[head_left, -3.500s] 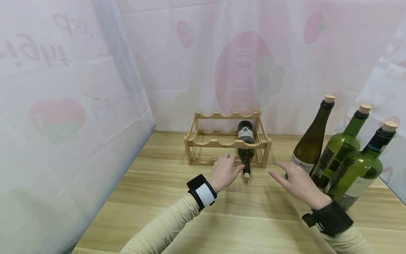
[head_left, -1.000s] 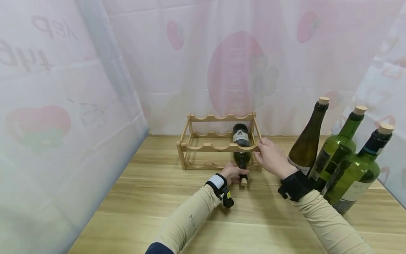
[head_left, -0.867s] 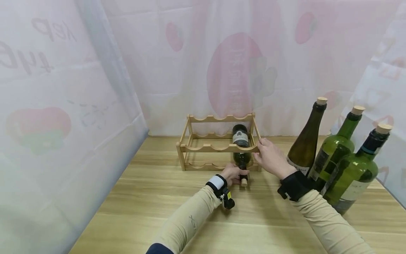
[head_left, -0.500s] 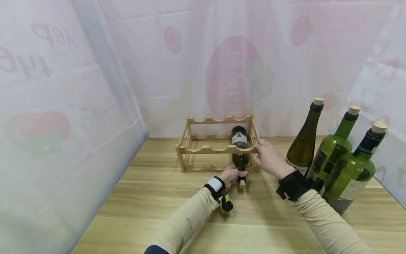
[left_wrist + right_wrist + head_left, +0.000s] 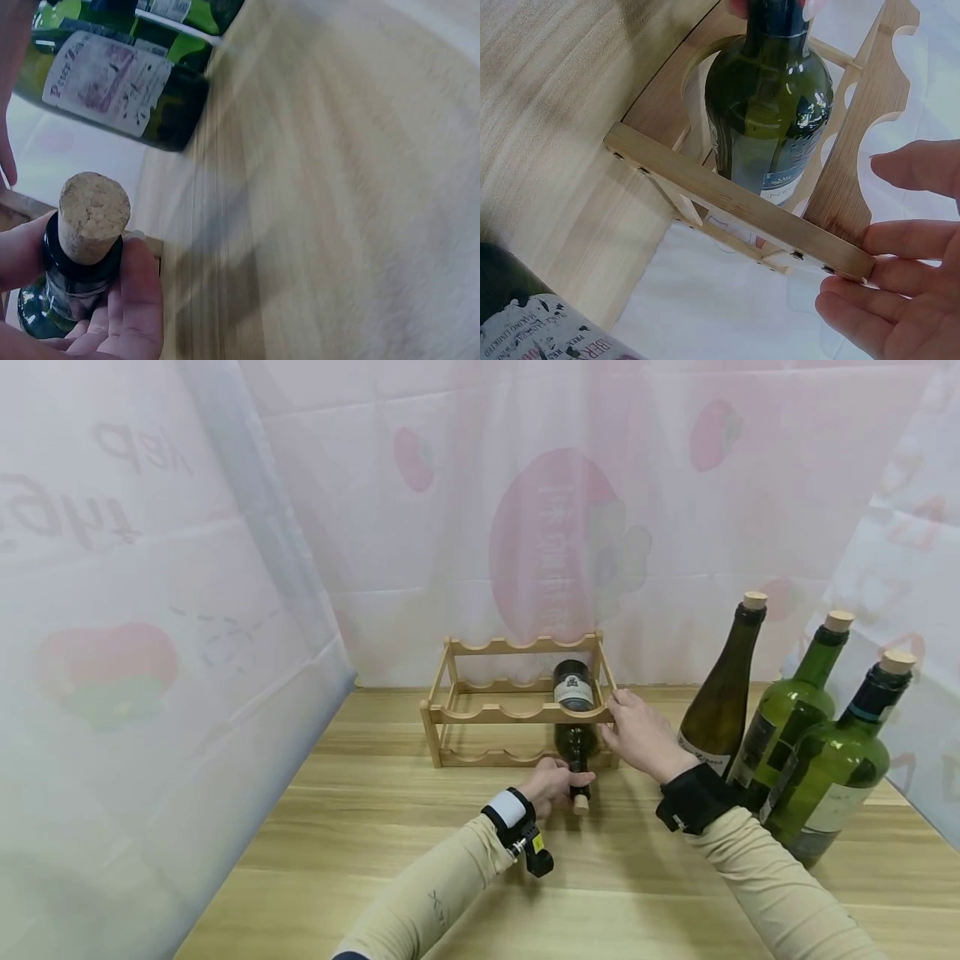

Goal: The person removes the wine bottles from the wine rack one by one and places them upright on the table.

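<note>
A dark green wine bottle (image 5: 576,742) lies in the right-hand slot of the wooden wine rack (image 5: 495,715), its corked neck toward me. My left hand (image 5: 547,785) grips the neck, thumb on one side and fingers under the other. In the left wrist view the cork (image 5: 91,214) sticks out above that grip. My right hand (image 5: 641,735) touches the rack's front right corner. The right wrist view shows its fairly straight fingers (image 5: 911,238) against the corner, with the thumb apart from them beside the scalloped rail.
Three corked bottles stand upright right of the rack: a slim brown-green one (image 5: 720,693), a green one (image 5: 787,718) and a larger green one (image 5: 832,777). The wooden table (image 5: 360,827) runs back to a white curtain (image 5: 420,543) with strawberry prints.
My left hand has come down from above and taken hold of the bottle's neck. My right hand has moved left from beside the standing bottles to the rack's corner. Little differs over the last second.
</note>
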Demonstrator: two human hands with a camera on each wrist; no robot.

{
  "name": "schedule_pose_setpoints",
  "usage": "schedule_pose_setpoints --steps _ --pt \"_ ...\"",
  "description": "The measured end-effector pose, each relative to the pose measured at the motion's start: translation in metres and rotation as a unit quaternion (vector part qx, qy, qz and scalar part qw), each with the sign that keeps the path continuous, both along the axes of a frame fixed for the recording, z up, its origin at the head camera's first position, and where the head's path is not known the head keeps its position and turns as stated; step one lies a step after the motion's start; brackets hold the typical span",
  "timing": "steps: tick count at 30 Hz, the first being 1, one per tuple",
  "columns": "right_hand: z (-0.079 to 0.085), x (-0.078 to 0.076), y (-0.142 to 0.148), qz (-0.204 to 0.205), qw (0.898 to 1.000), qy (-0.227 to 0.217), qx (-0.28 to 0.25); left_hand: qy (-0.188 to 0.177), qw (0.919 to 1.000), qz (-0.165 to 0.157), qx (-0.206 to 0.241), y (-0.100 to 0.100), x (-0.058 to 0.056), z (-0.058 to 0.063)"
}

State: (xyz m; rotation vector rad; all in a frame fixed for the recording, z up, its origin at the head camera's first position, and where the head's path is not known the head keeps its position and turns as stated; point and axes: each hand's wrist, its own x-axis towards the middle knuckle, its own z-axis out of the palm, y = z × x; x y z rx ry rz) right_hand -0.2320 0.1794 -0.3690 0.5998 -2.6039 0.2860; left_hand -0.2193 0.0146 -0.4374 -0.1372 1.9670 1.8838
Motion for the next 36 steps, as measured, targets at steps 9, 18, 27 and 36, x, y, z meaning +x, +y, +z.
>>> schedule_pose_setpoints --steps 9,18,27,36 --pt "-0.001 0.000 0.000 0.001 1.000 -0.006 -0.012 0.000 1.0000 0.002 0.009 0.003 0.021 0.004" --pt "-0.001 0.001 0.000 0.000 1.000 -0.010 -0.017 0.019 0.9997 -0.013 0.010 -0.003 0.033 0.000" --pt "0.000 0.003 0.000 -0.005 1.000 -0.008 -0.020 0.037 0.9990 -0.025 -0.010 -0.011 0.047 0.000" --pt "-0.001 0.004 0.000 0.001 0.999 0.013 -0.030 0.038 0.9990 -0.023 -0.011 -0.009 0.066 0.005"
